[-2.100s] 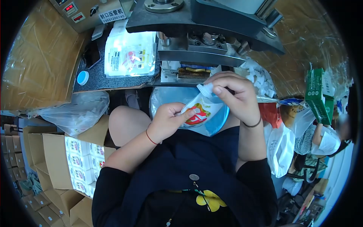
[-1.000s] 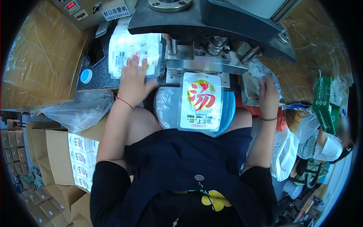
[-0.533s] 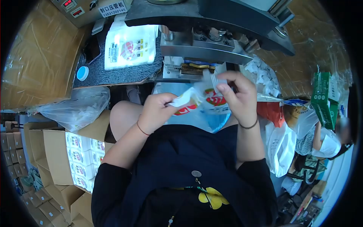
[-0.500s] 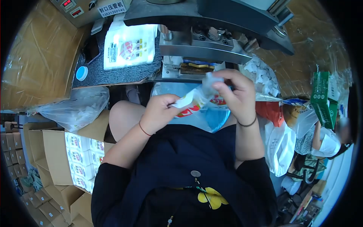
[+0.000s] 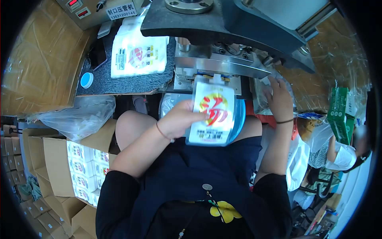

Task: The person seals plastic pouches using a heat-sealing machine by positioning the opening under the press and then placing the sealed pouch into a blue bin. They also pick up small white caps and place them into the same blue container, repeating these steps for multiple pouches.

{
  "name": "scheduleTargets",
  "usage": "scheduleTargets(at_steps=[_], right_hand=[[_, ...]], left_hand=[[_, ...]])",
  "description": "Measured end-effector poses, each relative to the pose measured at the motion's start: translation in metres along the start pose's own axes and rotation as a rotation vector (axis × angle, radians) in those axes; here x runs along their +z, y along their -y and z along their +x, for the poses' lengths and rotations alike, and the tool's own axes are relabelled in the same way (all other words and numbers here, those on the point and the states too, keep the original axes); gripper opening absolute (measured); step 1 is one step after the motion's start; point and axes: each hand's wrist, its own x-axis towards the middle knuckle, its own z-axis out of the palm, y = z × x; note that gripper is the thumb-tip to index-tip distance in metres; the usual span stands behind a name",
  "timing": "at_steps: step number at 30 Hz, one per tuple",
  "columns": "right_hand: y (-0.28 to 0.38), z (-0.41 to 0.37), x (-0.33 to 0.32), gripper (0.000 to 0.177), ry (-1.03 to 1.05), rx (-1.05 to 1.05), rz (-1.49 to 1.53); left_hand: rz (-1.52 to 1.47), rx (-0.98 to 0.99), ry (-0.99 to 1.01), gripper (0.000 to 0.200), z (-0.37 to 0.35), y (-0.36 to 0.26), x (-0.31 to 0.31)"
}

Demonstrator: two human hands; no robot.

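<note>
My left hand grips a flat printed pouch by its left side, thumb across the front. White with clear edges, the pouch bears large red characters on a yellow round patch. A small whitish piece stands out at its top edge, right below the metal pressing bar of a sealing machine. Away to the right, my right hand is over small white pieces beside the machine, fingers apart and nothing visible in them.
A stack of flat white pouches lies on the grey mat, near a phone and a blue-and-white cap. At lower left stands an open carton of packed pouches. Another person is at far right, by a green box.
The pouch, crumpled between both hands before, is now spread flat and upright at the machine in my left hand. My right hand has let go and moved right, to the small white pieces.
</note>
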Motion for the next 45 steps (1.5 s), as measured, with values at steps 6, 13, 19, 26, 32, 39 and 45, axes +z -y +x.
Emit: scheduleTargets(at_steps=[6,13,19,26,32,39,45], right_hand=[[-0.004,0.003,0.025,0.031,0.015,-0.036,0.115],[-0.014,0.011,0.023,0.035,0.036,-0.336,0.176],[0.010,-0.007,0.022,0.036,-0.499,-0.049,0.292],[0.107,-0.029,-0.027,0.026,-0.028,-0.350,0.856],[0.127,-0.012,-0.038,0.020,-0.037,-0.388,0.845],[0.100,-0.013,-0.036,0.017,0.228,-0.319,0.870],[0.087,-0.016,-0.031,0.019,0.240,-0.339,0.895]], left_hand=[[0.125,0.309,-0.065,0.036,0.011,-0.014,-0.002],[2.152,0.536,-0.882,0.064,-0.028,-0.090,-0.109],[1.775,0.565,-0.751,0.038,-0.076,-0.045,-0.089],[0.802,0.419,-0.397,0.020,-0.061,-0.013,-0.027],[0.626,0.313,-0.221,0.026,-0.045,0.008,0.017],[0.186,0.056,0.044,0.032,-0.035,0.028,0.033],[0.224,0.011,0.030,0.031,-0.028,0.031,0.030]])
